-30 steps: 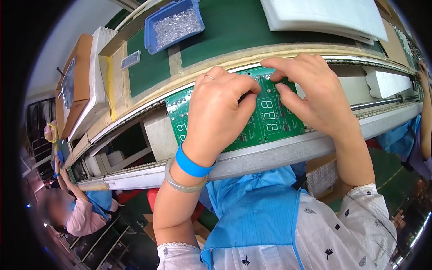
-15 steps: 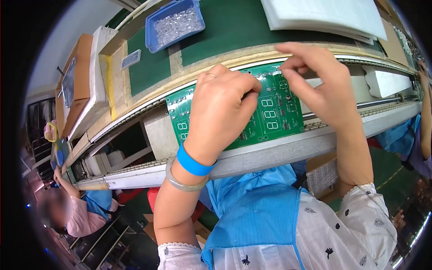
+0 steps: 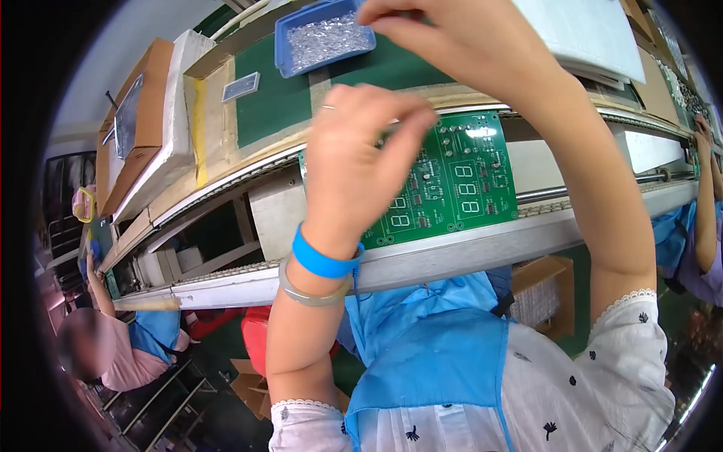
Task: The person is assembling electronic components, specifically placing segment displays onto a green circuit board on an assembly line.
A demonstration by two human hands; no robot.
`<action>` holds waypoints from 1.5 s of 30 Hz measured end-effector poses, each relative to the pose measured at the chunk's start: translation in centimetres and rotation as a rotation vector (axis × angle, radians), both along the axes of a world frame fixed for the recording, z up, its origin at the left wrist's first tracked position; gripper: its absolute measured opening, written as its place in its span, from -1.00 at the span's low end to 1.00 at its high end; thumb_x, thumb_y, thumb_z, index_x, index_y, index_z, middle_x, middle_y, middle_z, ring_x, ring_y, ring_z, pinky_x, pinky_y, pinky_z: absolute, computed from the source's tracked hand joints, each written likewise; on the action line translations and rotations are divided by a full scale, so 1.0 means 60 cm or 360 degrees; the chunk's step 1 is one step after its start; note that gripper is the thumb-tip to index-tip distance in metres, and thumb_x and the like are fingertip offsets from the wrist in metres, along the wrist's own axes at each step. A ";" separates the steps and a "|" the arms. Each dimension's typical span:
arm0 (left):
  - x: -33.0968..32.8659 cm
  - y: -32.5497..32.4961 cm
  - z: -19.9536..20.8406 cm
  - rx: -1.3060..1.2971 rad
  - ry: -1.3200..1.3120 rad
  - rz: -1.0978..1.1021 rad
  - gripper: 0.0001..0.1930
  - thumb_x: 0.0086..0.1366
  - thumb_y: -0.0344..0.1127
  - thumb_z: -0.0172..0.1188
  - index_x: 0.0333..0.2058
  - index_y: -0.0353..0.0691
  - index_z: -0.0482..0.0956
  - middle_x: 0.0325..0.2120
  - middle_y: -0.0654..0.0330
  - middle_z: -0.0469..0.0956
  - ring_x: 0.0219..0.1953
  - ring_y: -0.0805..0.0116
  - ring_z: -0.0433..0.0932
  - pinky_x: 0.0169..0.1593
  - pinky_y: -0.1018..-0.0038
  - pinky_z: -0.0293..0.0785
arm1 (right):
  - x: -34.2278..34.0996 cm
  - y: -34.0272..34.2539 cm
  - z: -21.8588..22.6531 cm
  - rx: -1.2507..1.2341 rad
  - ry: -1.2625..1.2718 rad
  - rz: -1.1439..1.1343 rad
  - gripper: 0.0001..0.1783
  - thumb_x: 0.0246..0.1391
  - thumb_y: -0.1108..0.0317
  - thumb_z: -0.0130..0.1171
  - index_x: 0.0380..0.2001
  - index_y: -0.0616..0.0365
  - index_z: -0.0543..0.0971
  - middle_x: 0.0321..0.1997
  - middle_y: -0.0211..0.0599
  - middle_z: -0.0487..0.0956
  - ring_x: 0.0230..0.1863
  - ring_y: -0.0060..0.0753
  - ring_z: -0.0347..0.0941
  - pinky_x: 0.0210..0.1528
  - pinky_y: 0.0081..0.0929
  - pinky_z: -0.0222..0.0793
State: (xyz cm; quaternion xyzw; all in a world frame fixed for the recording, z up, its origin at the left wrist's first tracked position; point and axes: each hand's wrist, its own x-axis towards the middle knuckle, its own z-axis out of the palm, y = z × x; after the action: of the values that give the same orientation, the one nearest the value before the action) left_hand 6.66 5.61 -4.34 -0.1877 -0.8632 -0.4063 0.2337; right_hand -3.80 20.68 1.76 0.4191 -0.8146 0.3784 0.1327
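Past the green rectangular circuit board [image 3: 444, 184] moved the bare right hand [image 3: 463, 38]. Above the board hung the bare left hand [image 3: 350, 154]; I couldn't tell either grip.

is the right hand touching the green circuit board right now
No, the right hand is beyond the green circuit board, with its fingertips by the right side of the blue bin.

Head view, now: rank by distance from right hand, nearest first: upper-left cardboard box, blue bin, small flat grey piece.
1. Blue bin: just left of the right hand.
2. Grey piece: left of the bin.
3. Cardboard box: farthest left.
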 end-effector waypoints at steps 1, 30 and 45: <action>-0.002 -0.011 0.009 0.0247 0.0031 0.0175 -0.94 0.13 -0.46 0.39 -0.39 -0.17 0.74 -0.40 0.20 0.69 -0.34 0.19 0.56 -0.22 0.33 0.48 | -0.015 -0.017 0.000 0.0112 0.0157 0.0074 -0.81 0.10 0.38 0.19 -0.34 0.28 0.69 -0.38 0.05 0.66 -0.26 0.10 0.61 -0.14 -0.14 0.52; -0.024 -0.087 0.014 0.0956 0.0225 0.0698 -0.86 0.31 -0.35 0.37 -0.30 -0.33 0.69 -0.49 0.41 0.53 -0.47 0.64 0.34 -0.36 0.65 0.32 | -0.066 -0.122 -0.051 0.0576 0.0259 -0.0158 -0.82 -0.04 0.34 0.21 -0.42 -0.02 0.79 -0.35 -0.22 0.73 -0.19 -0.07 0.65 -0.09 -0.07 0.51; -0.021 -0.083 0.011 0.0890 0.0134 0.0704 -0.86 0.32 -0.35 0.36 -0.29 -0.32 0.69 -0.48 0.42 0.52 -0.47 0.65 0.32 -0.38 0.65 0.30 | -0.095 -0.109 -0.103 0.0391 0.0022 -0.0076 -0.78 -0.02 0.31 0.23 -0.31 0.03 0.78 -0.22 -0.23 0.73 -0.18 -0.13 0.65 -0.04 -0.29 0.56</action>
State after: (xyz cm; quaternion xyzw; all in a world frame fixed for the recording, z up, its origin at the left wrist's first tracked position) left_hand 5.40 0.64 -3.67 0.0584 -0.7281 -0.5582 0.3936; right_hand -9.52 14.14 -4.40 0.4153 -0.8636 0.2696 0.0949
